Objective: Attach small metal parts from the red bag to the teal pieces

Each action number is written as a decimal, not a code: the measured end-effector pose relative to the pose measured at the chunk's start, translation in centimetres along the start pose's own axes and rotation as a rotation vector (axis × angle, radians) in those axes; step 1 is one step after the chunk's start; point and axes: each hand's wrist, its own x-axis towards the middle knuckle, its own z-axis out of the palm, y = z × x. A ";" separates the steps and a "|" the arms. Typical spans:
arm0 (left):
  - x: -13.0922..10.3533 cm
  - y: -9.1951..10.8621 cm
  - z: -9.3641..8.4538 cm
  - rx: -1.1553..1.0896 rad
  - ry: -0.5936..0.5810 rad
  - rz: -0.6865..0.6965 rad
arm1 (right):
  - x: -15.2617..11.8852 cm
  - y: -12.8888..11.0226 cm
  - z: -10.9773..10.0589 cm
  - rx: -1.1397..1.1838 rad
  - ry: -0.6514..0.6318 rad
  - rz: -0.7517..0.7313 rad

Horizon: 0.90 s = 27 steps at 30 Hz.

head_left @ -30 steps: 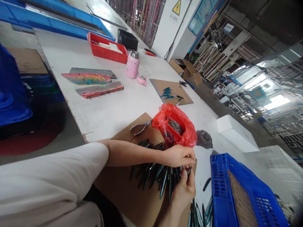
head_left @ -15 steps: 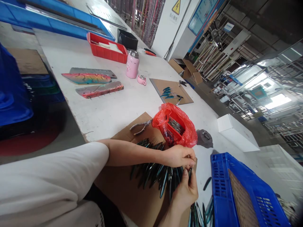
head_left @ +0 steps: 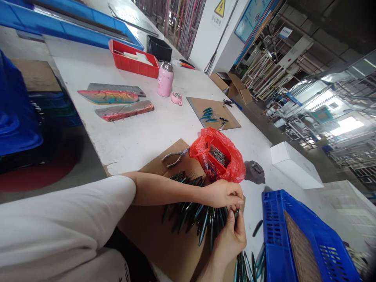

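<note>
My right hand [head_left: 230, 239] pinches a dark slim fishing lure [head_left: 236, 213] between thumb and fingers, mostly hidden by them. Directly above, almost touching it, my left hand [head_left: 221, 194] is closed, fingertips together at the lure's upper end; whatever they pinch is too small to make out. Beneath both hands lies a heap of dark blue-green lures [head_left: 202, 227] on a cardboard sheet [head_left: 164, 250]. Just beyond my left hand, a red plastic bag [head_left: 235, 156] surrounds a red box [head_left: 212, 161] full of small metal parts [head_left: 219, 154]. Pliers [head_left: 176, 157] lie beside the bag.
A blue crate [head_left: 273, 235] stands at right, with more lures [head_left: 249, 266] beside it. Farther along the white table are a cardboard board [head_left: 194, 103] with several lures, a pink flask [head_left: 165, 80], a red tray [head_left: 132, 66], large painted lures [head_left: 111, 97] and a white box [head_left: 293, 162].
Both hands stay together at the lure, with only a slight shift of the fingers. The whole view has moved by a few pixels.
</note>
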 end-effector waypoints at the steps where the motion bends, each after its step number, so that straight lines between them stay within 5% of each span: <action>1: 0.0 0.0 0.0 0.003 -0.003 0.002 | 0.0 0.0 0.0 0.002 -0.006 -0.004; 14: 0.1 -0.5 -0.1 0.040 -0.022 0.027 | 0.2 0.1 -0.2 -0.039 -0.063 -0.054; 23: 0.2 -1.0 -0.4 0.380 0.013 0.187 | -0.3 0.1 -0.2 -0.065 -0.037 0.004; 27: 0.4 -1.7 -0.3 0.204 -0.037 0.036 | -0.5 0.0 -0.1 -0.056 -0.035 0.056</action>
